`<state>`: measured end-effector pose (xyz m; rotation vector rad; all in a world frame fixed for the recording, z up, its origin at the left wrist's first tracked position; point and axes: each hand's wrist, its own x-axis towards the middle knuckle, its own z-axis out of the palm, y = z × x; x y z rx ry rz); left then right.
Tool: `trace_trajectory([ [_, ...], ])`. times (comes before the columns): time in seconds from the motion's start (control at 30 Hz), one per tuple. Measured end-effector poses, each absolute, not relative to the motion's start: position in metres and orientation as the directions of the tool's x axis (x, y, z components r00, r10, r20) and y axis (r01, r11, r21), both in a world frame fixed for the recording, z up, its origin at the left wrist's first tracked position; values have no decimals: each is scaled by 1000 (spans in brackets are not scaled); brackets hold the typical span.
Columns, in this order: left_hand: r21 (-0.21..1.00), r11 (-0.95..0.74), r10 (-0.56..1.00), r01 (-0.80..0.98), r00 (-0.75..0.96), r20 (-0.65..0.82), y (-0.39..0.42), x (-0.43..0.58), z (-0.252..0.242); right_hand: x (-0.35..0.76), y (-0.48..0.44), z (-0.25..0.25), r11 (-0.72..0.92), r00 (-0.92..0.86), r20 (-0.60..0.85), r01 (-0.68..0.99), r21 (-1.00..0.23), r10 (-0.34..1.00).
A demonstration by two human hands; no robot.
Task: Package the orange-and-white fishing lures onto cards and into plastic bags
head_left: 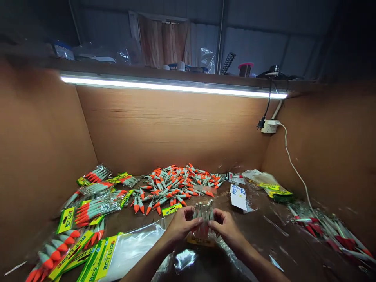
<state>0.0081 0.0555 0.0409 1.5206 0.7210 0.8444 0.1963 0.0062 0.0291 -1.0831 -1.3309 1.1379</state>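
Note:
Between my two hands, near the front middle of the table, is a clear bag of lures, with their pale ends up and a yellow label at the bottom. My left hand grips its left side, thumb across the front. On the right side my right hand holds the same bag, its thumb near the other one. Just behind the hands spreads a pile of loose orange and pale lures. A yellow label card lies beside my left hand.
Packed lures and header cards with clear bags cover the left side. A white note, yellow-labelled packs and red-and-silver lures lie at right. A white cable hangs from the outlet.

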Motion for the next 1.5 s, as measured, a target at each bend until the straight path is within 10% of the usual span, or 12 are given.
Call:
trace_trajectory([
  [1.3, 993, 41, 815, -115, 579, 33, 50, 22, 15, 211, 2, 16, 88, -48, 83, 114, -990, 995],
  [1.5, 999, -37, 838, -35, 543, 50, 49, 22, 19, 227, -8, 43, 327, 146, 453, 504, -799, 880],
])
